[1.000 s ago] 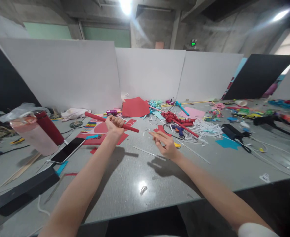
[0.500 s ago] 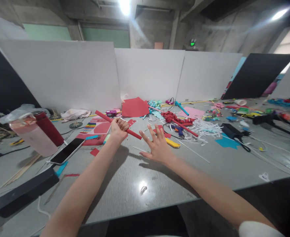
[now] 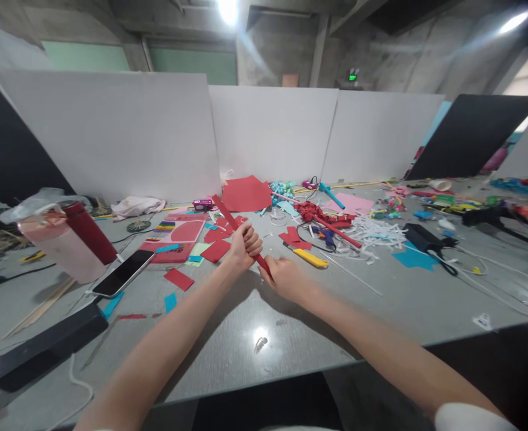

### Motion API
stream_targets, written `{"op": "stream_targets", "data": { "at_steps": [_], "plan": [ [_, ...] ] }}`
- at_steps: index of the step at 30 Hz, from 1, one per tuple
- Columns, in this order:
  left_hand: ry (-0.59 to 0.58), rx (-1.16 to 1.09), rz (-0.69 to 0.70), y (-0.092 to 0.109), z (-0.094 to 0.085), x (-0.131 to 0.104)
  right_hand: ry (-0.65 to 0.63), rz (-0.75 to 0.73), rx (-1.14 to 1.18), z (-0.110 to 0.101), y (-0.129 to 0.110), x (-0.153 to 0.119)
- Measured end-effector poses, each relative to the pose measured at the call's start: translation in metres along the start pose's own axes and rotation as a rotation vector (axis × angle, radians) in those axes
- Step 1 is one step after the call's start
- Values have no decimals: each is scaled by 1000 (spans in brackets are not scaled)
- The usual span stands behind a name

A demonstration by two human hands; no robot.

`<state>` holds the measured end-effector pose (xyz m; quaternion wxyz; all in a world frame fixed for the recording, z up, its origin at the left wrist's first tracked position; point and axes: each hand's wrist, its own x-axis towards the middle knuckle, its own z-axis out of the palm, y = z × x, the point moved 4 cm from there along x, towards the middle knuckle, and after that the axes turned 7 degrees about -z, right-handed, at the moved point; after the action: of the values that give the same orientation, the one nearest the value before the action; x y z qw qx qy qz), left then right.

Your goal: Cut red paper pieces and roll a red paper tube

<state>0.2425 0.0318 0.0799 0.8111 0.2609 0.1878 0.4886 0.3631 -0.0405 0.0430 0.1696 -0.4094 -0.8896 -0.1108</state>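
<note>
A slim red paper tube (image 3: pixel 225 212) slants down to the right above the middle of the table. My left hand (image 3: pixel 245 245) is closed around its lower half in a fist. At its bottom end my right hand (image 3: pixel 284 276) grips the tube too, its fingers curled and slightly blurred. Just right of my hands lies a yellow utility knife (image 3: pixel 310 258), with red paper pieces (image 3: pixel 294 237) behind it. More cut red paper (image 3: pixel 216 251) lies to the left of my left hand.
A pink bottle (image 3: pixel 64 245), a dark red flask (image 3: pixel 91 233), a phone (image 3: pixel 124 274) and a black power strip (image 3: pixel 51 347) stand or lie at left. Behind are a large red sheet (image 3: pixel 246 193) and white panels (image 3: pixel 273 131). White paper strips (image 3: pixel 376 233) and a black adapter (image 3: pixel 425 238) lie right.
My left hand has moved right and lower with the red tube, which now tilts more steeply. My right hand, spread open before, has closed on the tube's lower end.
</note>
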Motion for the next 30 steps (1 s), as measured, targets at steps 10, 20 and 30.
{"op": "stream_targets", "data": {
  "at_steps": [10, 20, 30],
  "plan": [
    [-77, -67, 51, 16, 7, -7, -6, 162, 1231, 2, 12, 2],
    [-19, -118, 72, 17, 7, -7, -89, 241, 1745, 15, 6, 4],
    [-84, -55, -139, 13, 9, -5, -91, 199, 1505, 7, 9, 1]
  ]
}}
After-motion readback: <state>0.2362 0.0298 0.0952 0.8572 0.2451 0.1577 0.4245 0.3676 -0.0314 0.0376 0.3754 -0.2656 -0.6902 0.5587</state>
